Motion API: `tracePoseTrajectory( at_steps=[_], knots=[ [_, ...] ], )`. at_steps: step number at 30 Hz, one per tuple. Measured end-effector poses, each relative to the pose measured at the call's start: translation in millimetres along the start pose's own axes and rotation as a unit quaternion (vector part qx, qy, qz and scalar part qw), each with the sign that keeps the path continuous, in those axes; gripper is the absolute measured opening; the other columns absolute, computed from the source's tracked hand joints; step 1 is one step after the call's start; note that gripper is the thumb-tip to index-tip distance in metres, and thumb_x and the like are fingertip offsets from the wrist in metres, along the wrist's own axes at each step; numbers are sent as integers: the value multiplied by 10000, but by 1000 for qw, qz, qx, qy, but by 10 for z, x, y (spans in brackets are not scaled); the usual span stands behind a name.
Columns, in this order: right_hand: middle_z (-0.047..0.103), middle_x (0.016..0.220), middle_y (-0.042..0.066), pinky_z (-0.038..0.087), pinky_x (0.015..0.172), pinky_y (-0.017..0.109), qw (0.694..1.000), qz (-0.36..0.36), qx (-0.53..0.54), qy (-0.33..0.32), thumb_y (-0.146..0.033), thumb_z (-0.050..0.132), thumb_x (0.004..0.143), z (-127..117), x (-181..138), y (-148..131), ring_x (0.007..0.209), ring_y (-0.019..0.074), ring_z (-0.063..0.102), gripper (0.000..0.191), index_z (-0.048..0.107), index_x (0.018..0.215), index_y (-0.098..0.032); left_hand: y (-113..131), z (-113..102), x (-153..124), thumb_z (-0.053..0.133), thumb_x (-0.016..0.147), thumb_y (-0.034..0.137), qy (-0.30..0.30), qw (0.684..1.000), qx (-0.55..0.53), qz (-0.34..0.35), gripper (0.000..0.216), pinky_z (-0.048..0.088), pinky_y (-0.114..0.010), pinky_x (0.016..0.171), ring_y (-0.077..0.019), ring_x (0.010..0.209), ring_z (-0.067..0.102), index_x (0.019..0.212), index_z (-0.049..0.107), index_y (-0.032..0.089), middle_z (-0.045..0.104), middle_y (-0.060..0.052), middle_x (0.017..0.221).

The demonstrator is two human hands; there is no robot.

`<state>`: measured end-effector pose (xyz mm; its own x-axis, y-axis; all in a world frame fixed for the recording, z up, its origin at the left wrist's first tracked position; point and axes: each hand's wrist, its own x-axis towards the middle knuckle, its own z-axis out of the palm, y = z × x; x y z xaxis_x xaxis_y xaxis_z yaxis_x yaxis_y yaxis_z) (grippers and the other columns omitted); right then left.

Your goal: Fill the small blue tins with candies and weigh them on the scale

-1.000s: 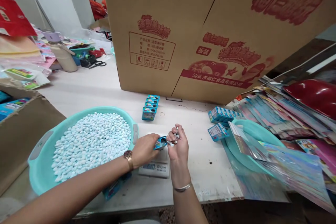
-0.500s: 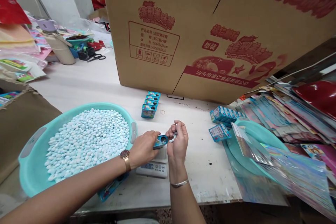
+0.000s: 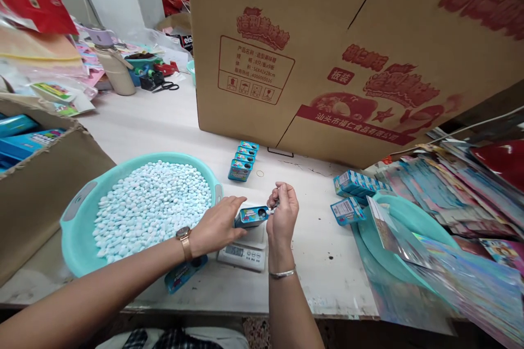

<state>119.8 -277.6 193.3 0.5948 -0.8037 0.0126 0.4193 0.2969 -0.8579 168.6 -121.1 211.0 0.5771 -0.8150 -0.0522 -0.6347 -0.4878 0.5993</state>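
Note:
A blue candy tin (image 3: pixel 251 216) with a dark round opening stands on the white digital scale (image 3: pixel 254 262). My left hand (image 3: pixel 216 223) is just left of the tin, its thumb and fingers apart on either side of the tin's near end. Whitish candies are pinched in the curled fingers of my right hand (image 3: pixel 284 212), right at the tin's opening. A large turquoise basin (image 3: pixel 76 240) on the left holds many pale blue and white candies (image 3: pixel 151 207). Another blue tin (image 3: pixel 186 272) lies partly hidden below my left wrist.
Several blue tins (image 3: pixel 241 169) stand in a row behind the scale. More tins (image 3: pixel 360 182) sit at right, beside a turquoise basin (image 3: pixel 417 212) with plastic sheets. A big cardboard box (image 3: pixel 311 22) blocks the back; an open carton (image 3: pixel 53 185) stands left. Scissors (image 3: pixel 167 86) lie behind.
My left hand has loosened from the tin, which now rests on the scale. The fingers of my right hand have stayed at its opening with the candies. The view has shifted slightly.

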Motion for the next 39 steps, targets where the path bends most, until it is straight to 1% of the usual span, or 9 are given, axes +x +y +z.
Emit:
tracePoseTrajectory(
  at_steps=[5,11,16,20,24,29,33,36,39],
  knots=[
    [434,620,-65,265,466,174,1000,10,10,5,-365,675,825,11,17,-31,510,55,353,227,586,876,-162,-21,-28,-7,707,772,311,8,1000,-8,7,701,419,-438,1078,-294,1279,474,1387,424,129,519,-144,1377],
    [387,588,-94,251,425,159,975,116,190,15,-218,663,818,-280,113,-441,448,42,322,139,537,852,-172,-146,-312,-191,649,843,410,65,997,-16,49,673,364,-436,1140,-256,1329,432,1413,381,173,477,-117,1431],
    [394,599,-87,306,422,168,959,117,254,43,-148,619,848,-822,83,-693,459,56,364,94,528,862,-168,-342,-638,-549,631,824,552,125,991,-31,-42,624,413,-438,1106,-249,1288,493,1369,444,315,524,-14,1402],
    [401,612,-84,341,425,176,952,132,263,79,-110,648,813,-1193,-16,-672,468,62,378,147,528,870,-171,-468,-753,-778,626,802,588,155,979,-55,-121,569,461,-441,1054,-260,1222,551,1312,499,369,563,32,1357],
    [394,611,-84,350,418,184,949,145,253,117,-100,656,792,-1367,-57,-578,464,65,376,160,529,858,-170,-498,-777,-844,620,799,591,173,971,-48,-157,526,478,-438,1012,-273,1175,573,1271,530,375,621,34,1261],
    [382,615,-80,336,408,178,959,138,208,135,-158,661,824,-1310,-56,-492,464,59,356,117,552,866,-167,-452,-713,-687,619,846,510,133,988,-26,-77,446,462,-349,996,-221,1111,585,1258,539,356,640,30,1184],
    [361,606,-84,306,398,172,965,143,186,120,-193,681,825,-1179,-61,-452,451,50,326,127,564,867,-166,-323,-574,-426,607,897,389,101,994,-12,31,358,460,-298,952,-173,1103,569,1245,551,326,624,10,1176],
    [358,602,-89,293,397,165,963,153,190,113,-193,695,808,-1073,-81,-401,447,41,315,143,566,865,-164,-138,-444,-151,539,941,318,89,988,24,124,258,454,-339,942,-183,1066,560,1187,596,262,631,-34,1114],
    [358,597,-93,279,395,160,959,169,199,108,-212,726,780,-971,-119,-339,444,35,313,185,567,863,-164,73,-311,134,452,975,290,48,976,100,185,234,403,-456,991,-210,1008,559,1089,645,223,638,-51,993]
  ],
)
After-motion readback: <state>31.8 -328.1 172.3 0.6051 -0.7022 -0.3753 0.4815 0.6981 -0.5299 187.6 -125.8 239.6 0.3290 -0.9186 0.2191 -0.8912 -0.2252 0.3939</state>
